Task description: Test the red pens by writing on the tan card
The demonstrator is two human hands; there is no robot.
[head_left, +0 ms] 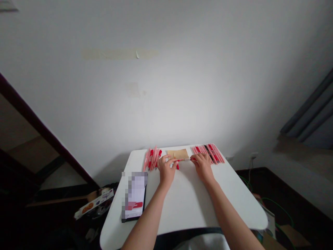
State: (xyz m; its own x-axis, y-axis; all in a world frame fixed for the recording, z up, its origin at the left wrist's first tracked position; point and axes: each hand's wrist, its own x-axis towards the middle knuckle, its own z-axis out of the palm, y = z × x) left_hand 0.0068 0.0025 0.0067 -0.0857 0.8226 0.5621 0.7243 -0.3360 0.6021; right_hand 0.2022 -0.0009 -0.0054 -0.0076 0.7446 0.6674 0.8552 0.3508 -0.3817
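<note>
My left hand [167, 168] and my right hand [202, 166] are close together over the far half of the white table [191, 201]. Between them lies a slim pen [185, 159] with red parts and a pale middle, its two ends pinched in my fingertips. Whether it is one piece or two parts is too small to tell. A small red piece [178, 166] rests beside my left thumb. Just behind the hands is a tan piece of paper or card [179, 153]. Pink-and-red pens [152, 159] lie in a loose pile beyond my left hand.
Several pink pens [215, 152], with a few dark ones among them, form a row at the table's far right. A phone-like device [135, 198] with a lit, partly blurred screen lies at the left. The wall [179, 86] stands behind the table. Boxes and cables clutter the floor.
</note>
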